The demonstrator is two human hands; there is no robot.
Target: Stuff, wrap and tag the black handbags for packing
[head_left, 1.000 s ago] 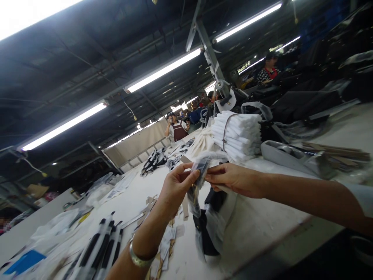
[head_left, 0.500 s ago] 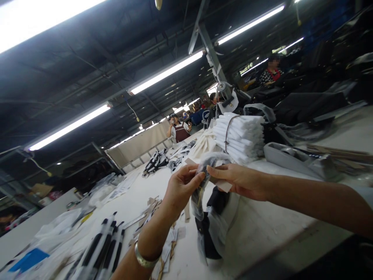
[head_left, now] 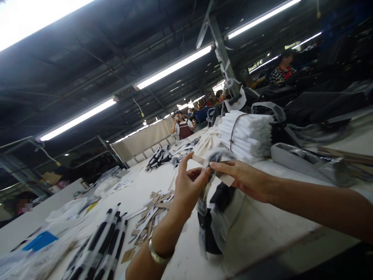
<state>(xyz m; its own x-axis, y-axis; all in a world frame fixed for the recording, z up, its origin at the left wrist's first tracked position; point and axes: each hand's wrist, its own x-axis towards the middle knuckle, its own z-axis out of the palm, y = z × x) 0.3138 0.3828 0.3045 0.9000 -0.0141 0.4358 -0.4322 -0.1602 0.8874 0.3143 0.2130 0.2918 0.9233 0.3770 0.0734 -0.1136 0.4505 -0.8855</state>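
Note:
A black bag with clear plastic around it stands on the table in front of me. Its curved handle rises from the body and is wrapped in plastic too. My left hand pinches the handle between thumb and fingers, its index finger lifted. From the other side my right hand presses its thumb on the handle close to the left thumb. A pale beige card strip lies behind the handle, with one end under my right fingers and the other by my left index finger.
Beyond the hands lies a tied bundle of white rolls. A grey tape dispenser sits to the right. Loose card strips, black-and-white wrapped handles and a blue sheet lie left. A person in an apron is at the back.
My left index finger has lifted and straightened away from the handle. The thumbs still meet at the handle. The view has shifted slightly, so most things appear further right.

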